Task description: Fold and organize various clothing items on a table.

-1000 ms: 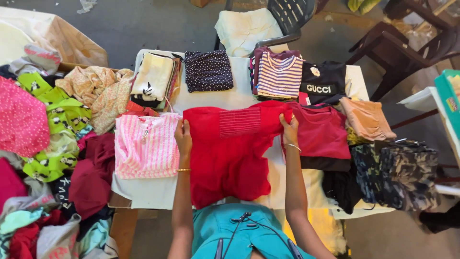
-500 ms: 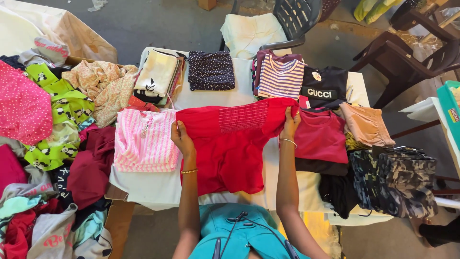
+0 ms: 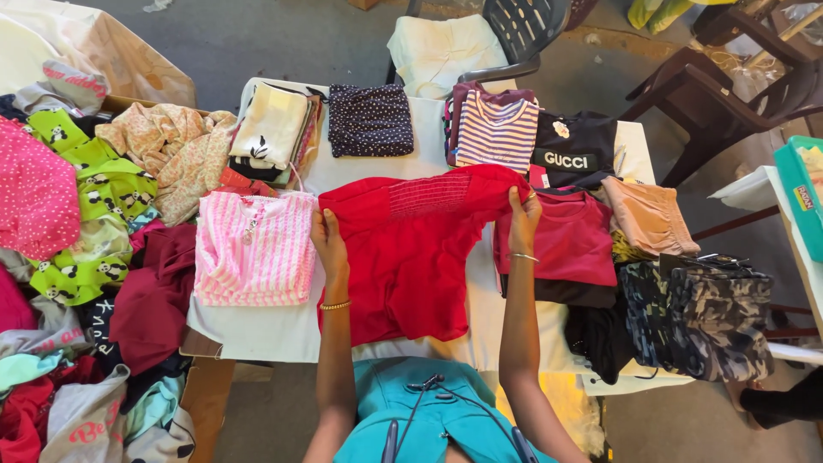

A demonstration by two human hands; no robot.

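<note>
Gripping red top (image 3: 411,257) at both upper corners, left hand (image 3: 328,244) and right hand (image 3: 523,219) each pinched on fabric, spread on white table (image 3: 283,330), pink striped top (image 3: 255,249) just beside

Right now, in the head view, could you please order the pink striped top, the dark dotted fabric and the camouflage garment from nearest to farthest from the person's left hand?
From the left hand:
1. Pink striped top, right beside it, on its left.
2. Dark dotted fabric, folded at the table's far edge.
3. Camouflage garment, far across on the right side.

Pink striped top (image 3: 255,249), folded striped shirt (image 3: 495,130), dotted navy cloth (image 3: 370,120), camo pants (image 3: 699,317), plastic chair (image 3: 523,30)
</note>
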